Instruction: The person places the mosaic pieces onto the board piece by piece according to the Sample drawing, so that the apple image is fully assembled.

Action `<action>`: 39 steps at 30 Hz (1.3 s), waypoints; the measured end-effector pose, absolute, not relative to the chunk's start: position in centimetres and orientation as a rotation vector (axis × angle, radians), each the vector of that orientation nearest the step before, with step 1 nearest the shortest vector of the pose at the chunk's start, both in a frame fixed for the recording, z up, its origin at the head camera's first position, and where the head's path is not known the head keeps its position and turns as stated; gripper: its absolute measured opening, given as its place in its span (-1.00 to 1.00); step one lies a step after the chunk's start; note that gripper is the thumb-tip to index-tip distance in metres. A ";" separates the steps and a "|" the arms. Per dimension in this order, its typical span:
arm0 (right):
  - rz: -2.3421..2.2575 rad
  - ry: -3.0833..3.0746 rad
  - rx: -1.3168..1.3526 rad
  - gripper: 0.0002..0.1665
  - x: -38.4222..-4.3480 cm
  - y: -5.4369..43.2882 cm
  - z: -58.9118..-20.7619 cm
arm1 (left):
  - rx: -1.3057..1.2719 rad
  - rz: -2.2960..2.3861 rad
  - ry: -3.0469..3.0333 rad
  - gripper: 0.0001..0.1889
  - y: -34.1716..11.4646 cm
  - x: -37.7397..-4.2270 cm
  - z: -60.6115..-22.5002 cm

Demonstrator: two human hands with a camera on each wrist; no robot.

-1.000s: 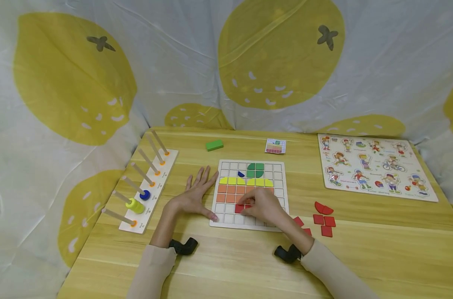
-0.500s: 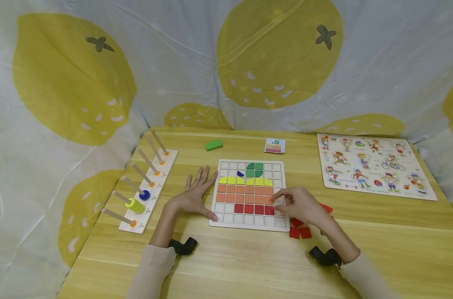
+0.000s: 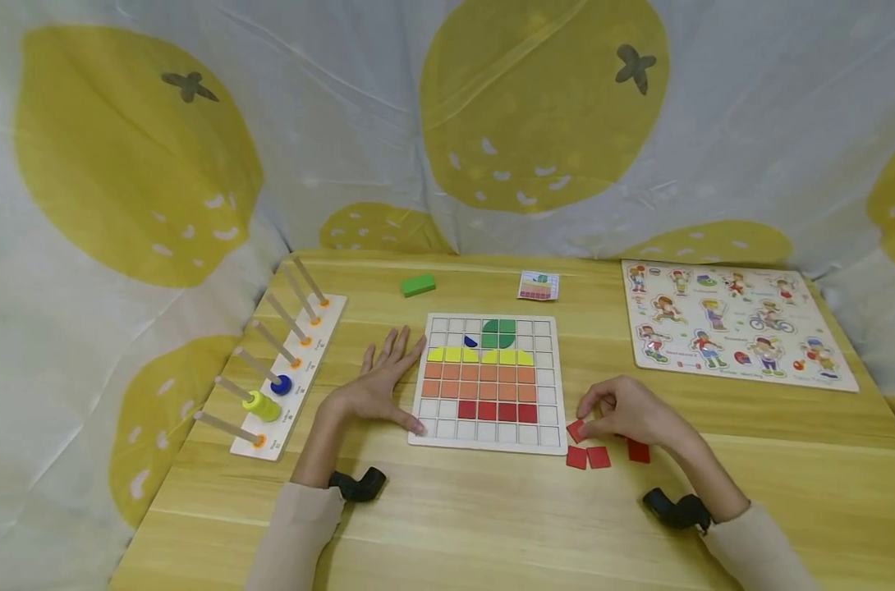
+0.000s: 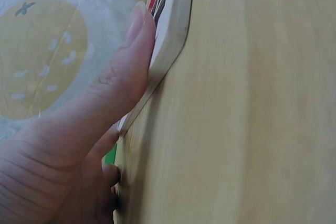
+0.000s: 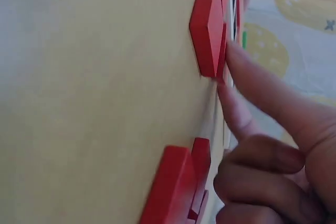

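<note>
A white grid board (image 3: 484,429) lies on the table, bearing green leaf pieces (image 3: 498,333), a blue piece (image 3: 470,341), a yellow row, two orange rows and several red squares (image 3: 496,411). My left hand (image 3: 374,391) rests spread along the board's left side, its thumb on the lower-left corner; in the left wrist view the thumb presses the board's edge (image 4: 170,40). Right of the board, my right hand (image 3: 631,410) pinches a loose red square tile (image 3: 576,432) between thumb and index finger. More red tiles (image 3: 598,457) lie below and under that hand, partly hidden.
On the left stands a peg board (image 3: 292,394) with yellow and blue rings. Behind the grid board are a green block (image 3: 418,285) and a small pattern card (image 3: 539,286). A picture puzzle board (image 3: 743,328) lies at the back right, with a lemon-print curtain (image 3: 359,123) behind.
My right hand has moved right and down, from the red row on the board to the loose red tiles, and now pinches one. My left hand stays at the board's left side.
</note>
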State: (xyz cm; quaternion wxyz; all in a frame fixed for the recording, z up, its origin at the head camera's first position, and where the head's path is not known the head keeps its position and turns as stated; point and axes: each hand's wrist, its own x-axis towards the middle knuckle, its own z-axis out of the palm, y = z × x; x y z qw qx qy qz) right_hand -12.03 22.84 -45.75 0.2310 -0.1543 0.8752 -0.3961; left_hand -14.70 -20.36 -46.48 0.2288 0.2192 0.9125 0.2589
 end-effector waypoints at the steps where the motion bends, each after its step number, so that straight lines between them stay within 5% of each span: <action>1: -1.080 2.442 -0.403 -0.73 -12.1 22.8 -45.7 | 0.604 0.715 2.512 0.51 -20.4 -14.7 -46.5; 29: -1.043 2.431 -0.362 -0.74 -12.5 22.9 -45.0 | 0.603 0.738 2.522 0.51 -20.6 -14.4 -46.5; 39: -1.040 2.548 -0.385 -0.75 -12.5 18.7 -43.4 | 0.611 0.742 2.521 0.51 -20.4 -14.5 -46.5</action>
